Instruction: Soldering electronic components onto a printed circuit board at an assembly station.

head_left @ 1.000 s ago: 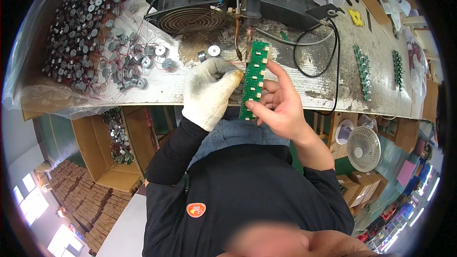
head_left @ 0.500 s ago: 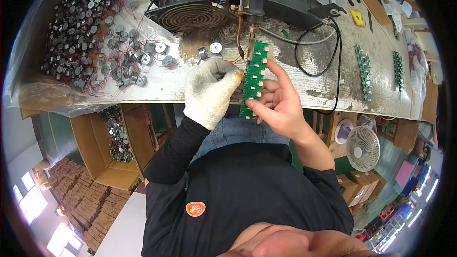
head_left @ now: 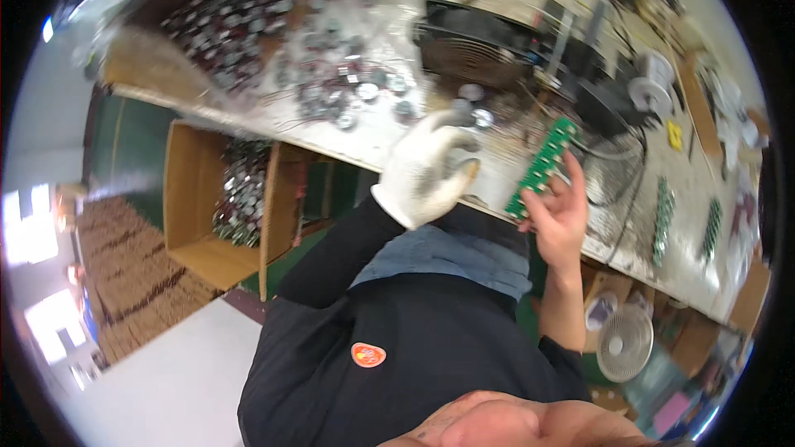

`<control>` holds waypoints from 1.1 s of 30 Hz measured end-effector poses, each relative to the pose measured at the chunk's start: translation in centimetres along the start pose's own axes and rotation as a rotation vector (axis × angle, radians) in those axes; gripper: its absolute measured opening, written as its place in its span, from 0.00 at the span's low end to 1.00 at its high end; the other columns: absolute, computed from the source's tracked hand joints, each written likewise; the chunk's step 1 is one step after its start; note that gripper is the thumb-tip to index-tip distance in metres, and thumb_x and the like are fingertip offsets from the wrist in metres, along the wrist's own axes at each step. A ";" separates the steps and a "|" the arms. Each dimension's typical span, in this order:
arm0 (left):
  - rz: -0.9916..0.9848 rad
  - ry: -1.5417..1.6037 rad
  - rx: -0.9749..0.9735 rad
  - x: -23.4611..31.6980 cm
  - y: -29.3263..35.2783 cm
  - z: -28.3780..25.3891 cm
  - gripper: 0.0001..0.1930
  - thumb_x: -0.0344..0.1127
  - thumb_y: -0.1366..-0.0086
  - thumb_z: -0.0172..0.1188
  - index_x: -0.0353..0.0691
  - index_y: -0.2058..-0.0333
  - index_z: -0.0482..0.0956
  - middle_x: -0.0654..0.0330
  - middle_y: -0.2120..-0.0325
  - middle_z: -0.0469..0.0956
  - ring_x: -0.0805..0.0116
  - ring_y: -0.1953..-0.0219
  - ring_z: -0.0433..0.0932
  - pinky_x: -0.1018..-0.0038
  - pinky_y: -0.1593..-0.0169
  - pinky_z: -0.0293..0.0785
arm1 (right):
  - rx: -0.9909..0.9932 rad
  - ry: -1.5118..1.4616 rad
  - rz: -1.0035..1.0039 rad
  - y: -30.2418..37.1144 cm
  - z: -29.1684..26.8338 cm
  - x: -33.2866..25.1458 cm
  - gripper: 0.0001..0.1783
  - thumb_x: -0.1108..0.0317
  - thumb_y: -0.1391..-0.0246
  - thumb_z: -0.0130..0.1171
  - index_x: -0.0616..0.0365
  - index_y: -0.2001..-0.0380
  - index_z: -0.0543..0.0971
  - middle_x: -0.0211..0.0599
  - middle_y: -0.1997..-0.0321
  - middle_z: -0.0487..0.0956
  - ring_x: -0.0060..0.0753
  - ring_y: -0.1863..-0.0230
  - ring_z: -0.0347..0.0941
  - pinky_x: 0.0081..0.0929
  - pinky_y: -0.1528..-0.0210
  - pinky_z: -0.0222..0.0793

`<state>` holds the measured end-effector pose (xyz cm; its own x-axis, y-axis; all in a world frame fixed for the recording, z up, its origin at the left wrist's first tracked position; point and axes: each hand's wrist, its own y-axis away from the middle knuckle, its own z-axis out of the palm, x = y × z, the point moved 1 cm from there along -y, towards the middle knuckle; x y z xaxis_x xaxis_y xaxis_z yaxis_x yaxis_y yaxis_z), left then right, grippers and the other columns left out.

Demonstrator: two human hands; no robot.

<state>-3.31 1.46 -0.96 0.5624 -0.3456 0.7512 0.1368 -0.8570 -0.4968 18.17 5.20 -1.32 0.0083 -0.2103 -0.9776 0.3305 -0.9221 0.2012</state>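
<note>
the bare right hand has its grip closed on one green circuit board, slanted, its lower end by the front edge of the table. the gloved left hand holds its grip wide, thumb off the fingers, with open room between it and the board. two round metal parts lie by its fingertips; touching or not, i can't tell. farther right lie two green strips.

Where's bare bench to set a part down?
Right: bench between the two rows of green boards. Left front: thin, blurred strip between the loose round parts and bench edge. Also a small patch between gloved left hand and held circuit board. Crowded: upper-left parts pile, around black fan and spool.
</note>
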 end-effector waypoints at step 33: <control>-0.689 0.646 0.191 -4.0 -5.8 -11.6 0.14 0.32 0.37 0.59 0.28 0.57 0.76 0.58 0.73 0.79 0.77 0.75 0.77 0.84 0.74 0.71 | -0.062 -0.044 -0.048 -0.4 0.0 -0.1 0.39 0.83 0.49 0.56 0.65 0.37 0.50 0.44 0.60 0.76 0.19 0.77 0.72 0.14 0.83 0.68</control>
<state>-15.78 3.41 3.94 -0.2409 0.0173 0.9704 0.4315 -0.8937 0.1230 18.02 5.57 -1.34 -0.0502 -0.1815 -0.9821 0.3877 -0.9098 0.1483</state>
